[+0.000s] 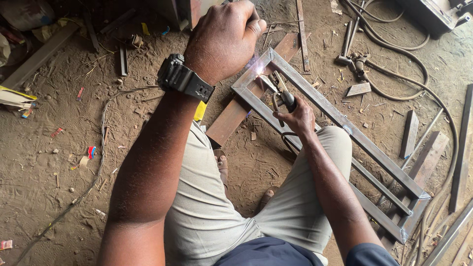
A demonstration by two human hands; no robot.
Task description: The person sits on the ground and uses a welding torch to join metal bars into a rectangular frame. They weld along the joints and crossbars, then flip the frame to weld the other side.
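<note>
the right hand (298, 117) is clasping a welding electrode holder (282, 96) tight, its rod sparking at the far corner of the grey square-tube steel frame (340, 120) lying on the dirt floor (59, 162). the left hand (224, 39) is hovering fisted just beside that corner, whether around anything cannot be told. bare skin this near the frame's arc is risking burns, and spatter could be reaching the thin cloth trousers (207, 197) near the frame.

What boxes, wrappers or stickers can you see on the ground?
Flattened carton: far left edge, on the dirt, white with yellow trim.
Small wrapper scrap: left of the raised arm, red and blue.
Yellow tag: under the wrist with the watch, on the trousers.
No screens or signs.
</note>
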